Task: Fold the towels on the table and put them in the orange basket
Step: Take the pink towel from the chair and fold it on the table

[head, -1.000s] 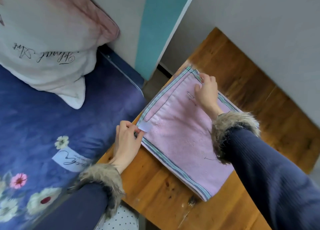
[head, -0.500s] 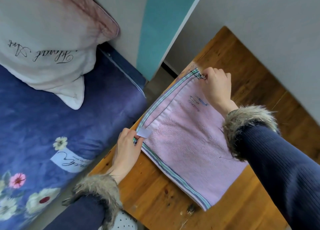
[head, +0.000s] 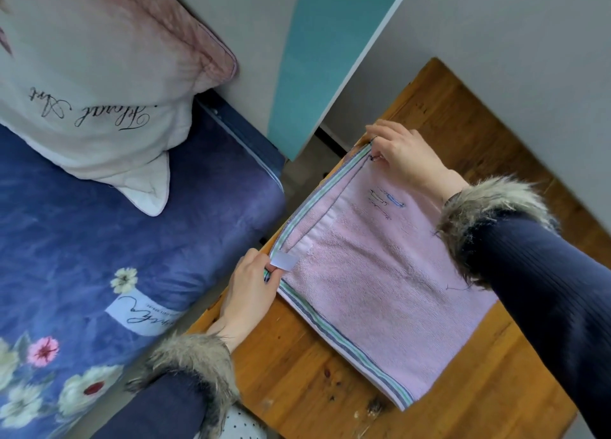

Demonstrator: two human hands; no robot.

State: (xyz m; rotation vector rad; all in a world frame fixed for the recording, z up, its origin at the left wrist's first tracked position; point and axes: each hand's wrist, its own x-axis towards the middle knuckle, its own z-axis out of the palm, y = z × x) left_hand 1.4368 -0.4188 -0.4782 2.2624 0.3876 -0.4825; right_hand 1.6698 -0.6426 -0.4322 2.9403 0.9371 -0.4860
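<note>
A pink towel with striped green-grey borders lies folded flat on the wooden table. A small white label sticks out at its near left corner. My left hand pinches that near left corner at the table's edge. My right hand pinches the far left corner, with its fingers curled over the striped border. My right sleeve covers part of the towel's right side. No orange basket is in view.
A bed with a blue flowered cover runs along the table's left edge, with a white pillow on it. A grey wall and a teal panel stand behind the table. Bare wood shows near and far.
My right hand has moved from the top of the towel out to its far left corner and grips it. My left hand stays on the near corner.
</note>
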